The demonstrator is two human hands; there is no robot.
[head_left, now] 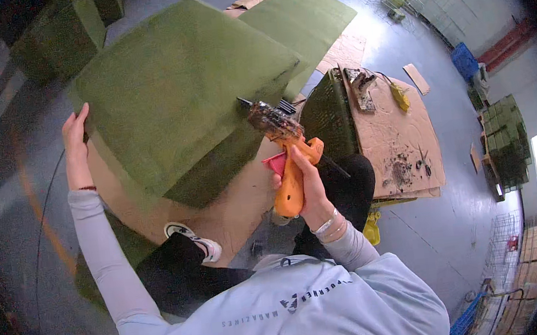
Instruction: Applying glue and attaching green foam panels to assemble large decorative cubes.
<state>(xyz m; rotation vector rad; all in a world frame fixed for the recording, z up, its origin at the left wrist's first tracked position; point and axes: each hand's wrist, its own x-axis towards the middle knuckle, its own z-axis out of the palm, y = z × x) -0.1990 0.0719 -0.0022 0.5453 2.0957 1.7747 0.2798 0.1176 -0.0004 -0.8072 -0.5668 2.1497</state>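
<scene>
A large green box-like block with flat faces stands tilted in front of me. My left hand grips its left edge, with some fingers hidden behind the side. In my right hand is an orange hot glue gun with a red trigger, its front blackened and crusted. The gun's thin nozzle points up and left, close to the block's right edge; I cannot tell whether it touches. A dark streak runs along that edge near the far right corner.
Brown cardboard lies under the block, near my shoe. Another green panel lies behind. At right, a dark green crate adjoins a cardboard-topped stand holding scissors, a yellow-handled tool and black residue. More green blocks stand far left.
</scene>
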